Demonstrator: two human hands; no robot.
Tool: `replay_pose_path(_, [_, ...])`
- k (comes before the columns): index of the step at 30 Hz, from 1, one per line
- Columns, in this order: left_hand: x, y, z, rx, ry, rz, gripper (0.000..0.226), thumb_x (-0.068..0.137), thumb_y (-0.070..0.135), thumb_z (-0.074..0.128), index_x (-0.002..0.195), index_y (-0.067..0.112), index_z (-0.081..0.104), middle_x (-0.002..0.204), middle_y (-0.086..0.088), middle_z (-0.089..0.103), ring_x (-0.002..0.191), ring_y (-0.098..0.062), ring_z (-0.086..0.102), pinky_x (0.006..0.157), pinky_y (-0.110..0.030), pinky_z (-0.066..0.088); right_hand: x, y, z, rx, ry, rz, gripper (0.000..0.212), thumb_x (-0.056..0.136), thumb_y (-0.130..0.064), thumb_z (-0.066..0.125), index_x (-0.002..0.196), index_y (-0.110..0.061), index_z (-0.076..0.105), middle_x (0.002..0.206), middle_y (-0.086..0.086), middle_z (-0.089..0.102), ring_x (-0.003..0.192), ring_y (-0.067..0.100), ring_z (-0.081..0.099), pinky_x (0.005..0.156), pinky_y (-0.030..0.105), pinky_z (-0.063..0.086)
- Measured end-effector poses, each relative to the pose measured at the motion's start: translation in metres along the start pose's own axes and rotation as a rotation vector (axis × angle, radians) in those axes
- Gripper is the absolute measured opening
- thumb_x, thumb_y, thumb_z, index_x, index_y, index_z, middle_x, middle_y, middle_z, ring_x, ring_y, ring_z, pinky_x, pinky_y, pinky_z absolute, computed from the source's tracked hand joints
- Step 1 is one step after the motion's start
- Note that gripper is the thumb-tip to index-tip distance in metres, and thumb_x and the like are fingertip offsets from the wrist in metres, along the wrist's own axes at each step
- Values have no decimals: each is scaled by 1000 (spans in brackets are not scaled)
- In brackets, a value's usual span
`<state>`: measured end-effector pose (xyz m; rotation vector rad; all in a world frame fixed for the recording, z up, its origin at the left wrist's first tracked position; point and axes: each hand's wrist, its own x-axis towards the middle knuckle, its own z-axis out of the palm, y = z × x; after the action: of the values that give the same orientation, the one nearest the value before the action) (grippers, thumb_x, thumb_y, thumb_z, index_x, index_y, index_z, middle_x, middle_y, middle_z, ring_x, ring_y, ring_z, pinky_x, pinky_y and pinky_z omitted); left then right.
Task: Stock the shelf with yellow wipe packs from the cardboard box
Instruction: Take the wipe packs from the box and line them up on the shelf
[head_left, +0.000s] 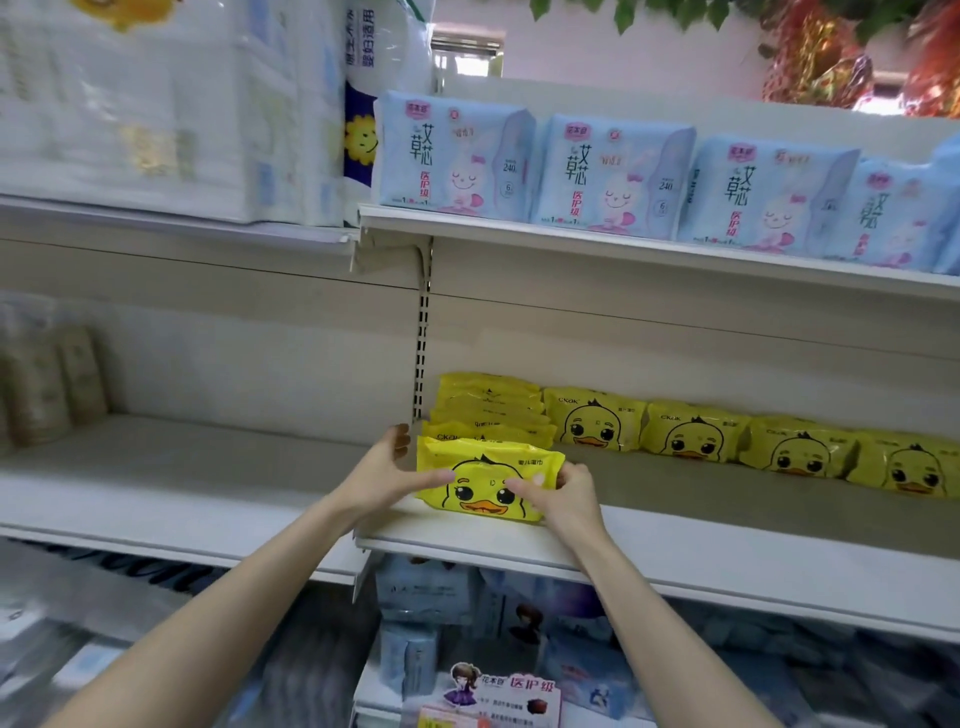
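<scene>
A yellow wipe pack with a duck face stands upright at the front of a row of several like packs on the middle shelf. My left hand holds its left end, thumb across the front. My right hand grips its right end, thumb on the duck's face. Several more yellow packs stand in a line along the back of the shelf to the right. The cardboard box is out of view.
Blue sanitary pad packs line the shelf above. White tissue bundles fill the upper left shelf. Beige packs stand at the far left of the neighbouring shelf. Blue packages sit below.
</scene>
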<state>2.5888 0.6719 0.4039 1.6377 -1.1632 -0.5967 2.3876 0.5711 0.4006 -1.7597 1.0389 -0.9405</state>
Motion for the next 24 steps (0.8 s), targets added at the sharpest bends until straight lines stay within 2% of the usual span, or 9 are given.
replay_pose_path(2, [2, -2, 6, -12, -28, 9, 117, 39, 58, 87, 136, 16, 36, 132, 3, 52, 124, -15, 49, 108, -37, 38, 2, -1, 5, -29, 41, -7, 28, 69, -32, 83, 75, -17, 60, 106, 5, 45, 98, 24, 53, 90, 38, 46])
replay_pose_path(4, [8, -6, 14, 23, 6, 11, 102, 46, 44, 90, 130, 17, 40, 122, 4, 59, 113, -14, 57, 102, -39, 44, 3, 1, 10, -68, 89, -17, 34, 69, -32, 83, 87, -15, 58, 107, 5, 43, 101, 24, 51, 90, 35, 44])
replay_pose_path(7, [13, -10, 25, 110, 71, 23, 87, 58, 28, 89, 128, 15, 38, 118, 2, 60, 108, -17, 58, 97, -36, 46, 4, 1, 11, -146, 110, 6, 78, 70, -36, 82, 128, -5, 41, 128, 9, 34, 123, 27, 39, 101, 36, 37])
replay_pose_path(10, [16, -14, 27, 149, 77, 43, 85, 58, 30, 89, 126, 17, 40, 119, 2, 58, 110, -18, 57, 97, -37, 45, 4, 4, 6, -156, 27, 38, 109, 68, -35, 83, 145, -1, 14, 151, 10, 19, 139, 26, 23, 111, 36, 27])
replay_pose_path(11, [16, -14, 27, 154, 72, 40, 86, 56, 31, 89, 126, 18, 40, 120, 3, 58, 111, -18, 56, 97, -37, 45, 5, 6, 4, -151, -26, 58, 111, 68, -34, 83, 146, -2, 12, 153, 9, 19, 140, 25, 24, 111, 36, 27])
replay_pose_path(15, [17, -14, 26, 168, 83, 41, 86, 55, 31, 89, 127, 18, 43, 119, 3, 60, 111, -17, 57, 95, -34, 46, 8, 11, 4, -151, -151, 44, 96, 64, -28, 86, 140, -13, 30, 142, 3, 42, 128, 20, 40, 101, 30, 37])
replay_pose_path(19, [15, -12, 27, 189, 94, 47, 84, 59, 27, 88, 129, 18, 42, 122, 3, 60, 112, -18, 56, 93, -30, 44, 8, 12, 9, -163, -136, 14, 101, 65, -28, 86, 144, -12, 26, 145, 3, 40, 131, 21, 39, 106, 35, 37])
replay_pose_path(22, [11, -7, 27, 187, 103, 34, 89, 61, 27, 88, 134, 17, 38, 124, 2, 59, 114, -19, 55, 93, -28, 43, 6, 11, 6, -185, -118, 24, 95, 65, -29, 86, 139, -10, 28, 141, 4, 42, 130, 22, 40, 101, 32, 38])
replay_pose_path(24, [5, -2, 26, 172, 112, 32, 94, 62, 26, 87, 139, 16, 32, 126, 1, 57, 114, -19, 54, 91, -25, 41, 5, 9, 2, -177, -110, 34, 99, 68, -30, 84, 142, -7, 23, 146, 6, 36, 134, 24, 34, 104, 34, 35])
